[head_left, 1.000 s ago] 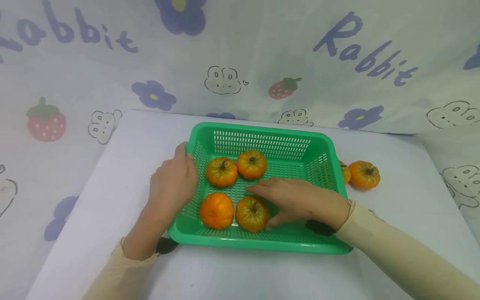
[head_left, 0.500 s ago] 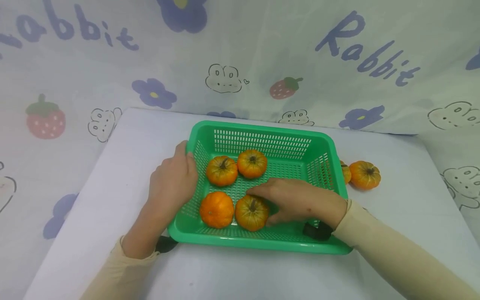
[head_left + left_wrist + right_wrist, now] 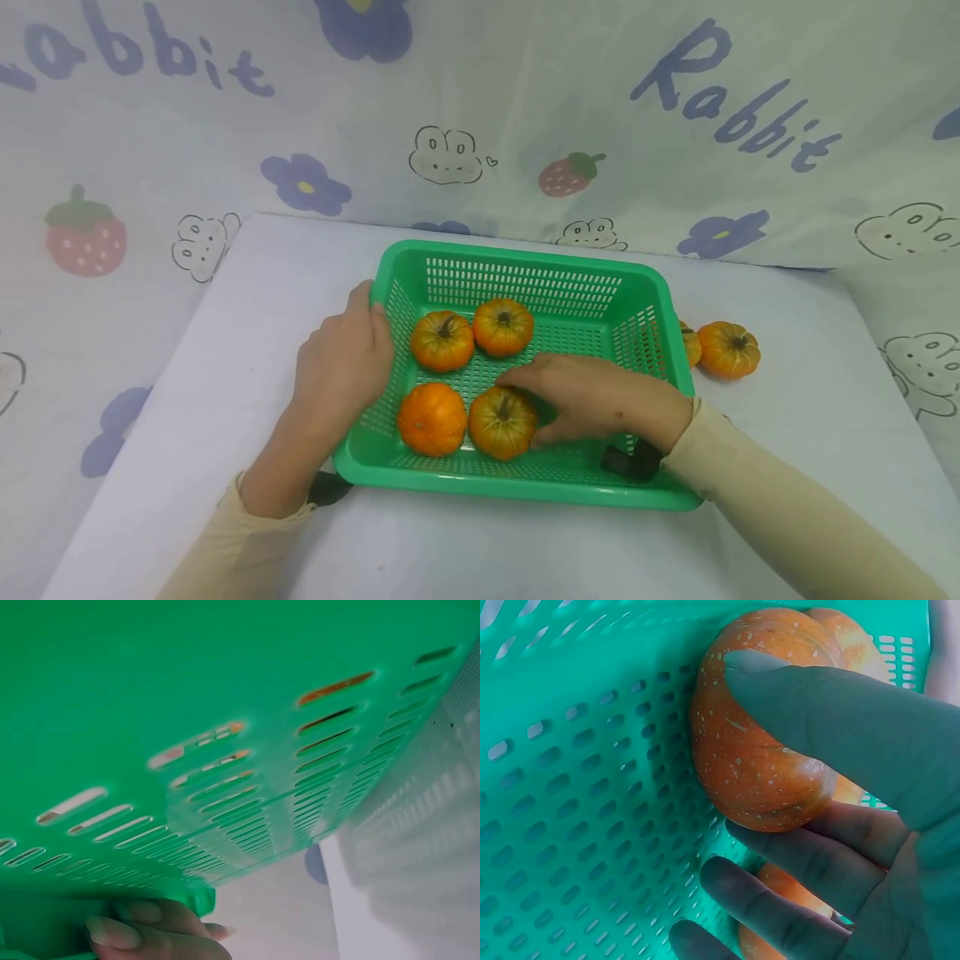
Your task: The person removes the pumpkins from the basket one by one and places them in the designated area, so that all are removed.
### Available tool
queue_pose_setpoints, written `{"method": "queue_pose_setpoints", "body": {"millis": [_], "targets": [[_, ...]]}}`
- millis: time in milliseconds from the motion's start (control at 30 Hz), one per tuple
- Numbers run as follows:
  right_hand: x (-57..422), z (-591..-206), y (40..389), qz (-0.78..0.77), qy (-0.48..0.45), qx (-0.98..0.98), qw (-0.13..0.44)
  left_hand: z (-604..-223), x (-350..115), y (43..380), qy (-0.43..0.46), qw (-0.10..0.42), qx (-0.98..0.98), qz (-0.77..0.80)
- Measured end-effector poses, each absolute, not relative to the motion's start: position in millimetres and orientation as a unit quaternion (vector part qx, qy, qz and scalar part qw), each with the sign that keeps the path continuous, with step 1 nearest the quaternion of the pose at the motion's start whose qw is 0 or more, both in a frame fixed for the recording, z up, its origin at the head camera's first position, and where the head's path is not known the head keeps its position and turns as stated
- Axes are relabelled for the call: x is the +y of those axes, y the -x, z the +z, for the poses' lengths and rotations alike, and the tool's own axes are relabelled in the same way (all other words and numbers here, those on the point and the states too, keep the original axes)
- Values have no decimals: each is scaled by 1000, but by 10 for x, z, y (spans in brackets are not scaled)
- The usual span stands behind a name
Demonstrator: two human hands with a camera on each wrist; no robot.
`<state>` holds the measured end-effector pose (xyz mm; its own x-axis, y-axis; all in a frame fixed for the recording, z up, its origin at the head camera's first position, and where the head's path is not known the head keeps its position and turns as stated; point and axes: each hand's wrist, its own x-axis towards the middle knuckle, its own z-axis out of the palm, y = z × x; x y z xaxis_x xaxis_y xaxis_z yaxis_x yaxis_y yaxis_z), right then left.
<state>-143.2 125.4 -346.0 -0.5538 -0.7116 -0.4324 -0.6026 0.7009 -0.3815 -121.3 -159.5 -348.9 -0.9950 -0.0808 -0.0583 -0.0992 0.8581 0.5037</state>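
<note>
Right hand (image 3: 592, 400): my thumb and fingers are closed about the near pumpkin (image 3: 502, 425), which sits inside the basket (image 3: 525, 492), just below centre of the head frame. Left hand (image 3: 341, 354): clamped on the basket's rim, left of centre.

Technique, my judgement: keep thumb and fingers on opposite sides at the widest part, leave the stem (image 3: 504, 407) unloaded, and let the left hand steady the basket. The orange pumpkin (image 3: 431, 421) lies just beside, on the left; a sideways push would likely knock it. Whether the two touch, I cannot tell.

Views: head shows the layout and the stem, but hides most of my grip. Right wrist shows the thumb (image 3: 817, 705) across the speckled flank and the fingers (image 3: 810, 862) spread along its lower edge. Left wrist alone shows left fingertips (image 3: 116, 934) hooked beneath the rim, lower left, with orange glimpsed through the slots (image 3: 334, 688).
</note>
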Motion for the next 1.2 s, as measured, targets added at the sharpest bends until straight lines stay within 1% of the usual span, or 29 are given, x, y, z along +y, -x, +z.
{"method": "queue_pose_setpoints", "body": {"millis": [1200], "targets": [[1289, -3474, 1453, -97, 376, 875, 288, -3491, -1604, 1217, 47, 21, 960, 275]]}}
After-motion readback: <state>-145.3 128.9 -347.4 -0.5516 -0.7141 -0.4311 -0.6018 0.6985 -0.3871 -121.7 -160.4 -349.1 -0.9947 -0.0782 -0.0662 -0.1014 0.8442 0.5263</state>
